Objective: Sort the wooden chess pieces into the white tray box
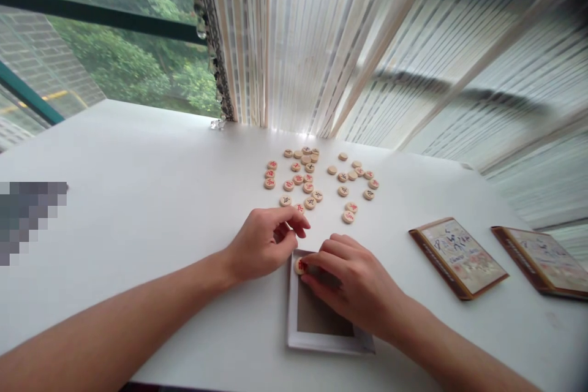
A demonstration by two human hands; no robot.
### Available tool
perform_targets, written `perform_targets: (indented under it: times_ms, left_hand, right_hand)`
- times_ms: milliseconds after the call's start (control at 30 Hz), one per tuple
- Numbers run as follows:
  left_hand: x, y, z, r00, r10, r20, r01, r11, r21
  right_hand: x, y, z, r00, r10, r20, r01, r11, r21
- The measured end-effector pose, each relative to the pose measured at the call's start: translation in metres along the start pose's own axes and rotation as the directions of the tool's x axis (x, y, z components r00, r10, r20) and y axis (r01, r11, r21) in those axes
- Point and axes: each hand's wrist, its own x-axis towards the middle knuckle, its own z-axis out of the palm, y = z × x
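My right hand (356,278) pinches a round wooden Chinese chess piece (300,266) with a red character, at the far left corner inside a shallow white box (294,324) with a brown bottom. My left hand (264,242) hovers just beyond the box's far left corner, fingers bent and a gap between thumb and index finger; nothing shows in it. Beyond both hands, several more chess pieces (308,187) lie scattered on the white table, some with red characters, some with black, some blank side up. One red piece (299,208) is partly hidden by my left fingers.
Two brown-edged flat boxes with printed covers lie to the right, a nearer one (459,257) and another (542,260) at the table's right side. Striped curtains (312,43) hang along the table's far edge. A window (114,24) is at the left.
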Motion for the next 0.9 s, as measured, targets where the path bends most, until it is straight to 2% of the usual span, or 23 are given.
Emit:
perform_targets:
  times_ms: [667,900]
  left_hand:
    - [-0.0002,-0.0019,0.0007,1.0,-0.016,0.01,0.016,1.0,0.013]
    - [-0.0006,-0.0021,-0.0014,0.999,-0.031,-0.045,0.031,0.999,0.012]
  right_hand:
    - [-0.0011,0.004,0.006,0.999,-0.003,-0.045,0.003,1.0,0.005]
    - [-0.0011,0.0029,0.0041,0.999,0.002,-0.053,-0.001,1.0,0.03]
